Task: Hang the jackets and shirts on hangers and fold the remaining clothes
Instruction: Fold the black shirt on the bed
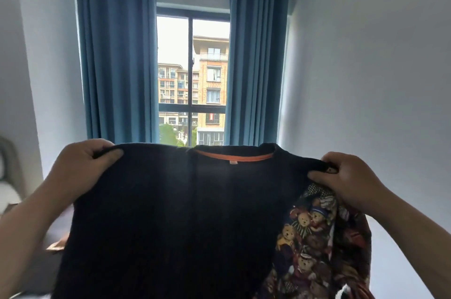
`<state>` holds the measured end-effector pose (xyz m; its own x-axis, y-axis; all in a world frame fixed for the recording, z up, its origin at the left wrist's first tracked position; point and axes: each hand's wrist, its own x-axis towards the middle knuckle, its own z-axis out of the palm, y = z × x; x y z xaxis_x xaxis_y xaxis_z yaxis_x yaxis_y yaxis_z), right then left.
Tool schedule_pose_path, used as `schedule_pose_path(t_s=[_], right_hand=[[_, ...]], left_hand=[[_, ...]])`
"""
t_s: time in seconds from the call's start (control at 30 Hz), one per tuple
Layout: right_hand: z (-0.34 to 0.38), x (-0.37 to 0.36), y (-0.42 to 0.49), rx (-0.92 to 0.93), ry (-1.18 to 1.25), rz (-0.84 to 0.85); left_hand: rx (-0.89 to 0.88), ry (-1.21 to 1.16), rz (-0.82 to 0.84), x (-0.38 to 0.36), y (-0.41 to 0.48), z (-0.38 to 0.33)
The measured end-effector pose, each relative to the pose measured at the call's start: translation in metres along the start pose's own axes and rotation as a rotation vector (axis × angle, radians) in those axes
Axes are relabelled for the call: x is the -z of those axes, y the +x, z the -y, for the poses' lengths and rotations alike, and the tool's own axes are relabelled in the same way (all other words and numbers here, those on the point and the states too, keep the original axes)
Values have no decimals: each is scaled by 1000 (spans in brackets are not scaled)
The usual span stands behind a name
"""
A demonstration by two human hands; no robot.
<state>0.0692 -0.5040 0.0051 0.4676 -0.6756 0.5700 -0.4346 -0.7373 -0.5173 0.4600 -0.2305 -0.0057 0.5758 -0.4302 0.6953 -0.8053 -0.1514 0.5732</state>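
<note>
The dark top (pixel 170 213) is soft, matt cloth. The curtains (pixel 117 66) are thick blue cloth. The window (pixel 174 54) is shiny glass.

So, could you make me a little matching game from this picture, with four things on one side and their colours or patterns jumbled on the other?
Things:
1. curtains
2. top held up in front
3. neck trim inside the top
4. cloth hanging below the right hand

Colours or patterns:
A. orange
B. teddy bear print
C. blue
D. very dark, nearly black

Pairs: 1-C, 2-D, 3-A, 4-B
</note>
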Motion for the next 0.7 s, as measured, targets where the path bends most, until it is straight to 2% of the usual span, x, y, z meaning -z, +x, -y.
schedule_pose_path(t_s=[0.1, 0.2, 0.3, 0.37, 0.47, 0.57, 0.7], right_hand=[[-31, 35, 4, -28, 28, 183], [-63, 70, 1, -127, 181, 422], [-91, 95, 0, -180, 308, 642], [-108, 105, 3, -224, 383, 762], [-123, 110, 14, -260, 448, 926], [-136, 97, 24, -304, 376, 1012], [-159, 40, 31, -398, 154, 973]], left_hand=[[33, -15, 47, -12, -9, -31], [91, -72, 126, -20, -25, -52], [199, -169, 321, -17, -47, -72], [344, -244, 472, -15, -55, -82], [504, -239, 689, -16, -58, -93], [577, -172, 807, -33, -52, -90], [637, -37, 905, -83, -52, -60]])
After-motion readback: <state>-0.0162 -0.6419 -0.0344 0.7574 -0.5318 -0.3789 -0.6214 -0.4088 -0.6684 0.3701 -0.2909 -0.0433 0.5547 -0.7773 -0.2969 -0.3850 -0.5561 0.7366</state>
